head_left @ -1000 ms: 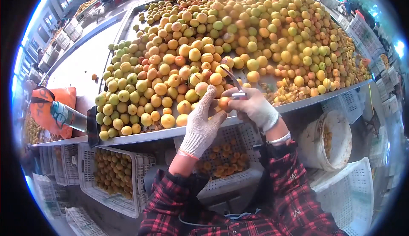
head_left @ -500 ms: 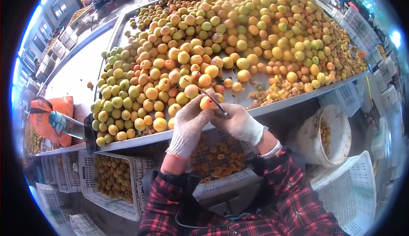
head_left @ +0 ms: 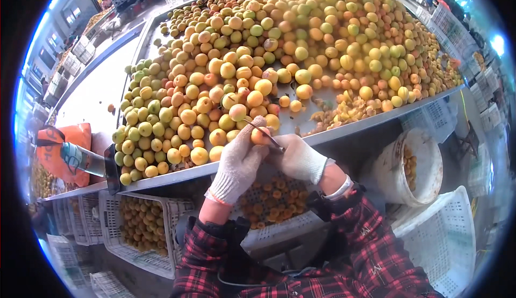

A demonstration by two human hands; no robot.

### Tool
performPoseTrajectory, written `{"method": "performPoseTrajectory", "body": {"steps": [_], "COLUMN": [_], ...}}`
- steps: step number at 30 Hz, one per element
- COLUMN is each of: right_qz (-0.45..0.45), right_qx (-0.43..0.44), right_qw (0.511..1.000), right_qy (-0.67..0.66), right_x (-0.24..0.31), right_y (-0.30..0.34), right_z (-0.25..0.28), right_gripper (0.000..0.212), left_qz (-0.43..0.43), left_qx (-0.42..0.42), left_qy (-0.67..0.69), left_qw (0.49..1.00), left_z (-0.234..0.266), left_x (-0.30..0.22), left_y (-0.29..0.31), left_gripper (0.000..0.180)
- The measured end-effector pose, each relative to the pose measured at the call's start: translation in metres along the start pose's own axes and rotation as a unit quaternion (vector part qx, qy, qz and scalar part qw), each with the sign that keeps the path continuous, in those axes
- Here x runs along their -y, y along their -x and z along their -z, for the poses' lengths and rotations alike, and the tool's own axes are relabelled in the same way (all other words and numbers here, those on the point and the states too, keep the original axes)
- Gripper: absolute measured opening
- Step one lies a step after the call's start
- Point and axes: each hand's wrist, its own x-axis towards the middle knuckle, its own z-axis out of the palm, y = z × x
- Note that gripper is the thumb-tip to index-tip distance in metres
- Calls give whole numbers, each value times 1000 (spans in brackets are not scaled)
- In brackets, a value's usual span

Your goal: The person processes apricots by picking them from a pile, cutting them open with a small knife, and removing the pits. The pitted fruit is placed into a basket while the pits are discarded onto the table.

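Note:
My left hand (head_left: 235, 168), in a white knit glove, is closed round a yellow-orange apricot (head_left: 260, 136) just in front of the table's near edge. My right hand (head_left: 303, 160), gloved likewise, grips a slim dark metal knife (head_left: 276, 144). The knife's thin blade lies across the apricot, slanting up to the left; how deep it cuts, if at all, I cannot tell. Beyond both hands a large heap of apricots (head_left: 215, 88) covers the metal table. Below my wrists, a crate (head_left: 279, 232) holds apricot halves.
Pitted scraps (head_left: 346, 112) lie along the table's front edge (head_left: 371, 120). At the right stand a white bucket (head_left: 384, 169) and a white crate (head_left: 438, 233). Another crate (head_left: 177, 233) with apricots sits lower left. A bottle (head_left: 88, 161) leans by an orange bag (head_left: 78, 137).
Both hands have come slightly lower, with the apricot and knife still held together. The blade's slant across the fruit has altered a little.

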Motion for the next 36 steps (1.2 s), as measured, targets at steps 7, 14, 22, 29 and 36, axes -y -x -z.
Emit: {"method": "performPoseTrajectory", "body": {"steps": [7,14,22,29,36], "right_qz": [37,71,-4,65,0], "right_qx": [-25,-30,-19,-37,-18], "right_qw": [996,996,998,997,1000], "right_qy": [-76,-45,60,-8,4], "right_x": [1,-5,-7,-3,-6], "right_y": [2,0,-1,1,-5], "right_z": [-8,-10,-15,-20,-15], "right_gripper": [16,19,23,21,22], "left_qz": [-15,-14,-5,-8,-9], "left_qx": [-17,-34,-57,-29,-10], "left_qy": [136,221,187,329,51], "left_qw": [991,975,981,944,999], "left_z": [-7,-12,-3,-7,2], "left_x": [-7,2,-8,7,2], "left_y": [4,-2,1,-2,-9], "left_gripper": [50,57,55,73,57]}}
